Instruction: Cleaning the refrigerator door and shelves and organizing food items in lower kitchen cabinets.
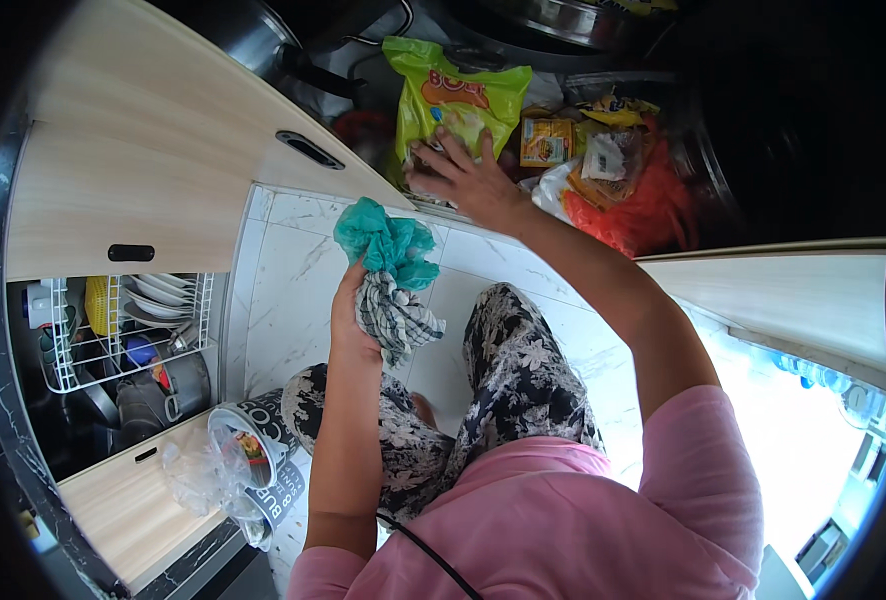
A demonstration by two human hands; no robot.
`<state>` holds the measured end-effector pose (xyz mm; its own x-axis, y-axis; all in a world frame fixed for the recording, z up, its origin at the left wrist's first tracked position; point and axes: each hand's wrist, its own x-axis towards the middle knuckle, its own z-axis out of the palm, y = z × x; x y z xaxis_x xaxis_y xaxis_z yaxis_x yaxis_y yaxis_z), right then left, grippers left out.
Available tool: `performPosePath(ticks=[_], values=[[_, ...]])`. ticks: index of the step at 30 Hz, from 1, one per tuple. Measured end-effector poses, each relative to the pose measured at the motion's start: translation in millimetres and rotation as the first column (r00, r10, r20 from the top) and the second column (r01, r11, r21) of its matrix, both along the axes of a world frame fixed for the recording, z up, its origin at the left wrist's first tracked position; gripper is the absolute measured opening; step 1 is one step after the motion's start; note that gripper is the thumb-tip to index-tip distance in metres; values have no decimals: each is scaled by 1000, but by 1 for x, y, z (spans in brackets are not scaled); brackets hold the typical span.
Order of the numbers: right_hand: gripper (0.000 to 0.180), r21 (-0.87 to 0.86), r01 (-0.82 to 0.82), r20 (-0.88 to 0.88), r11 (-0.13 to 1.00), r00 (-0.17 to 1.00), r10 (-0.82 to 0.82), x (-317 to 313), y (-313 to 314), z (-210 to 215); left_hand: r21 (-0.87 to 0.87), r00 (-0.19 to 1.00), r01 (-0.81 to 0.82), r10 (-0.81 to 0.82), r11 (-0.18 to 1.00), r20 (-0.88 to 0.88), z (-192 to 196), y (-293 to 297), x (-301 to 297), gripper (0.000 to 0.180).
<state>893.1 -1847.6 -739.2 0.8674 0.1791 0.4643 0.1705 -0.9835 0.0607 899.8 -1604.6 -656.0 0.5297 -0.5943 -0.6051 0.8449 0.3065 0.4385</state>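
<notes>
— Right, where are my hands?
— Left hand [351,318] is closed around a checked cloth [395,318] and teal bag [388,240]; right hand [460,170] lies open on the green snack packet [453,100] in the cupboard.
— Risk?
— I'd say the crowded packets could tumble out.

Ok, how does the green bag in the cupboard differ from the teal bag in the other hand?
The green snack bag is printed, fairly flat and lies in the cupboard under the right hand. The teal bag is plain, crumpled into a wad and held up by the left hand with a checked cloth.
</notes>
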Motion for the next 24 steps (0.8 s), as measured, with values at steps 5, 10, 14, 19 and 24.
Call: performPosePath(ticks=[5,10,14,19,24], values=[[60,-207,-33,-130,978,992,6,23,-21,9,38,1000,-23,23,999,9,3,5,1,29],[57,-125,-100,-141,987,987,82,22,-34,-5,68,999,-36,33,997,41,3,12,-4,30],[55,-135,-71,-17,988,997,70,19,-27,2,12,999,-34,33,999,20,7,5,-2,30],[53,169,-23,-231,985,971,62,-31,38,-24,51,995,-73,70,996,65,1,15,-3,31],[49,225,479,-648,848,724,-237,-56,52,-107,4,998,-53,53,999,39,-2,7,-5,29]])
